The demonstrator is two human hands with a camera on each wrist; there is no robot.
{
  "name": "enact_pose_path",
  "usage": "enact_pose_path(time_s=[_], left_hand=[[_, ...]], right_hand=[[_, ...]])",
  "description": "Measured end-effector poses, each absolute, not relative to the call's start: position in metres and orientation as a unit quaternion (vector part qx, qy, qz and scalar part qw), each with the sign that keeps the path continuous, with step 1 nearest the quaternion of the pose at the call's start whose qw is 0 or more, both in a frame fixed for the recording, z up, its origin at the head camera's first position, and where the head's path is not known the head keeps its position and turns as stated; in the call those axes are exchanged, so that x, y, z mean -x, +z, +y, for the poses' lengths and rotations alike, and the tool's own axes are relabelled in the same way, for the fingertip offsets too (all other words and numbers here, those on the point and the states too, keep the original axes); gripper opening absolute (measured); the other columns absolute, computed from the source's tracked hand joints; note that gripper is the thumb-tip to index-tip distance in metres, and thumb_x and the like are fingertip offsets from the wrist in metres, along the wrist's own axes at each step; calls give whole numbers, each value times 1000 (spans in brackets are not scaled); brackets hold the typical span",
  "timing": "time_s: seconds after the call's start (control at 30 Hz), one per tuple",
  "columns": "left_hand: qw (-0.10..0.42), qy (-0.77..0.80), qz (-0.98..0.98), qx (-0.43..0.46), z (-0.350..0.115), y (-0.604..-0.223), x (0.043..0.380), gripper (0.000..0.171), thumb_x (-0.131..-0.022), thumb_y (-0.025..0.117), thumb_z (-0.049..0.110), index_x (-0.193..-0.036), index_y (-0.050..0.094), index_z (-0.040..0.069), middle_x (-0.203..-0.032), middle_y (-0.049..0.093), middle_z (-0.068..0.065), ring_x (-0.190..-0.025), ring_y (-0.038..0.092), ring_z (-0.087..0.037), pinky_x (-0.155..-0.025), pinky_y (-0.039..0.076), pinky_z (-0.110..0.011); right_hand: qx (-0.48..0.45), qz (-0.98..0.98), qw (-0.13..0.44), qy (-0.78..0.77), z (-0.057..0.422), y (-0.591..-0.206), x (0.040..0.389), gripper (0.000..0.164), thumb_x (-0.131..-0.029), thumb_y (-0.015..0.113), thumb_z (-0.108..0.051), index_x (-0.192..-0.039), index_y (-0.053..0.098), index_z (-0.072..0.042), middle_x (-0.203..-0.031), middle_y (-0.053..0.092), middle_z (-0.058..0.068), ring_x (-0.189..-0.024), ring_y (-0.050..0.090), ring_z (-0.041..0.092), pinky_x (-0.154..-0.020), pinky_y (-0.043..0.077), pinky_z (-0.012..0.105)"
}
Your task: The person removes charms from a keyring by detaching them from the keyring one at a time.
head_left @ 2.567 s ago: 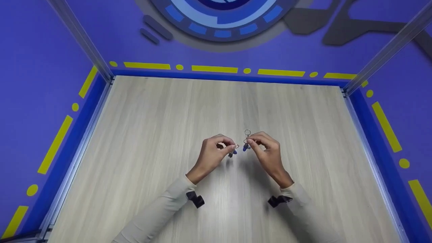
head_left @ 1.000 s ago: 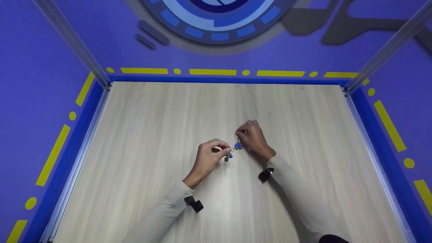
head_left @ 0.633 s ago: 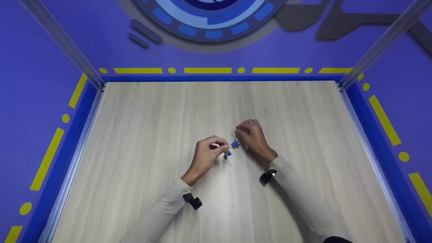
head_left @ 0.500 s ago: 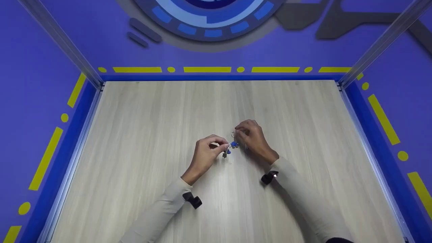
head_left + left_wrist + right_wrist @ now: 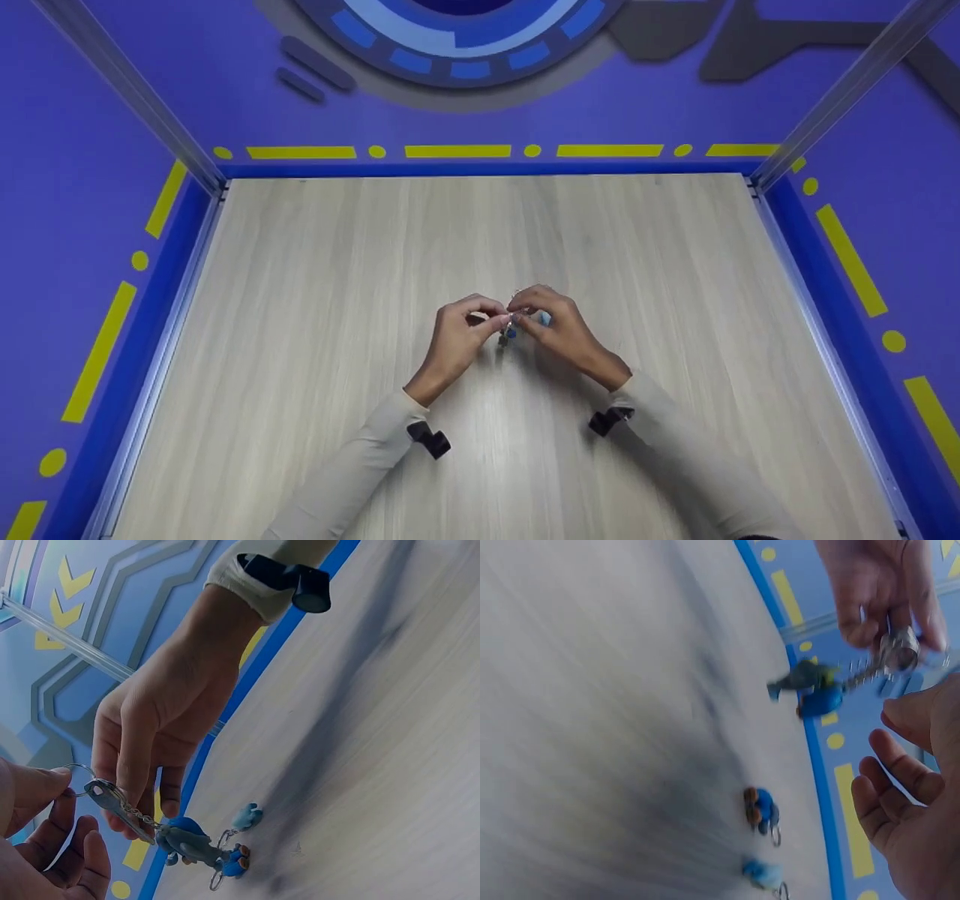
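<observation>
In the left wrist view, my left hand point(image 5: 37, 832) pinches a wire key ring point(image 5: 79, 774) with thumb and fingertip. A metal key point(image 5: 109, 799) hangs from it, along with a short chain and a blue-and-grey figure charm point(image 5: 191, 840). My right hand point(image 5: 564, 328) meets the left fingertips in the head view, its thumb and forefinger closing at the key ring. Their exact grip is partly hidden. Below the hands, a blue figure keychain point(image 5: 759, 808) and a light-blue one point(image 5: 763, 872) appear in the right wrist view, each with a ring.
The wooden tabletop point(image 5: 337, 262) spreads around both hands. Blue panels point(image 5: 187, 67) with yellow markings close off the back and sides, with metal rails along the edges. A black camera point(image 5: 429, 440) is strapped to the left wrist, another point(image 5: 610, 421) to the right.
My right hand has turned and come down to the left, from a ring beside the blue figure to my left fingertips. The left hand keeps the key ring and has barely moved.
</observation>
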State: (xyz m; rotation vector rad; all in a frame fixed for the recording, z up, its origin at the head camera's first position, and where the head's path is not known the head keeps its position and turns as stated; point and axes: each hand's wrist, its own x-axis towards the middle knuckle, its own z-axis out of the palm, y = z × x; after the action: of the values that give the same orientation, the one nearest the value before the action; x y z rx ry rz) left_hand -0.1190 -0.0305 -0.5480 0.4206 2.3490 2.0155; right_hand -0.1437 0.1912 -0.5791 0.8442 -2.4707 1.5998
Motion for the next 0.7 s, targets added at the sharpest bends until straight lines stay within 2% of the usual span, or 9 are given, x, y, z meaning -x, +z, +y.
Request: enact_pose_path(time_s=[0.13, 0.3, 0.43, 0.57, 0.7], left_hand=[[4, 648, 750, -135, -30, -547, 120, 4, -99, 83, 8, -101, 83, 4, -98, 78, -1, -93, 73, -16, -86, 62, -37], [1, 655, 744, -131, -31, -545, 119, 3, -98, 83, 6, -100, 84, 7, -97, 78, -1, -93, 72, -16, -87, 63, -45], [2, 654, 745, -134, -32, -545, 117, 4, -99, 83, 8, -102, 83, 6, -99, 78, -1, -93, 73, -17, -88, 63, -46], [1, 657, 742, -135, -32, -546, 115, 6, -99, 83, 8, -102, 83, 3, -99, 78, -2, -93, 73, -19, -87, 63, -41], [-3, 662, 738, -129, -31, -546, 115, 6, -98, 84, 8, -100, 82, 3, -97, 78, -3, -92, 73, -19, -85, 63, -38]], right_hand=[[-276, -807, 31, 522, 190, -575, 134, 12, -103, 78, -6, -112, 83, -11, -119, 76, 3, -108, 71, 26, -93, 60, 51], [-279, -805, 37, 522, 189, -575, 126, 11, -103, 78, -7, -113, 82, -10, -117, 77, 2, -106, 71, 26, -92, 59, 45], [-287, -796, 43, 531, 189, -578, 120, 18, -101, 80, -6, -119, 81, -10, -118, 78, 3, -107, 71, 27, -91, 59, 44], [-293, -782, 48, 547, 186, -580, 116, 26, -95, 84, -1, -120, 81, -8, -118, 79, 6, -109, 71, 28, -90, 58, 47], [-289, -778, 65, 554, 181, -583, 113, 29, -89, 86, 8, -116, 81, -2, -114, 79, 13, -108, 72, 30, -87, 59, 52]])
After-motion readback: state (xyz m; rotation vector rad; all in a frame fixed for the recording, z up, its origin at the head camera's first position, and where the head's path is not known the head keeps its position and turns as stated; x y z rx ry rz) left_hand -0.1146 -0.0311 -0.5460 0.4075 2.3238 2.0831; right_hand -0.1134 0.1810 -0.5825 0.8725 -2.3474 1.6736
